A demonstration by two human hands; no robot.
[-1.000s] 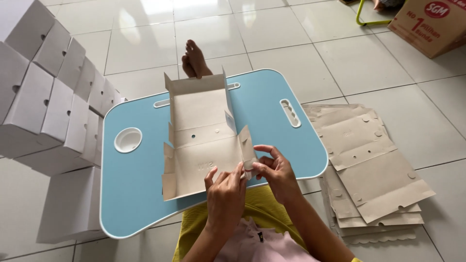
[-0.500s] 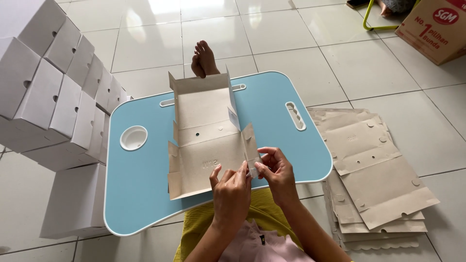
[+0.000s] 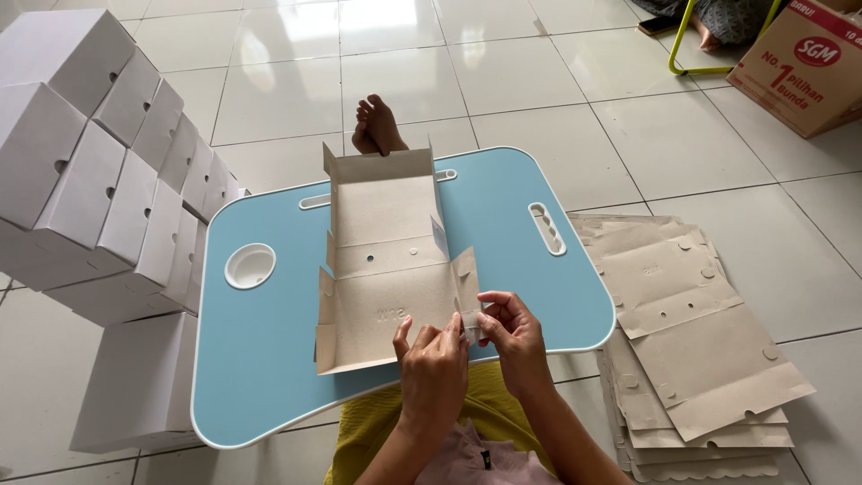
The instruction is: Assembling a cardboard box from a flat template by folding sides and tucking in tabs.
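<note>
An unfolded grey-brown cardboard box blank (image 3: 386,260) lies lengthwise on a light blue lap table (image 3: 269,359), its side flaps partly raised. My left hand (image 3: 434,364) pinches the blank's near right corner. My right hand (image 3: 514,332) grips a small side flap at that same corner, and the fingers of both hands meet there. The far end of the blank stands up as a low wall near the table's back edge.
A stack of flat box blanks (image 3: 691,350) lies on the tiled floor at the right. Several folded white boxes (image 3: 99,189) pile up at the left. A bare foot (image 3: 377,126) shows beyond the table. A printed carton (image 3: 799,63) stands far right.
The view has shifted slightly. Both hands stay at the blank's near right corner, with the fingers working the small flap closer together.
</note>
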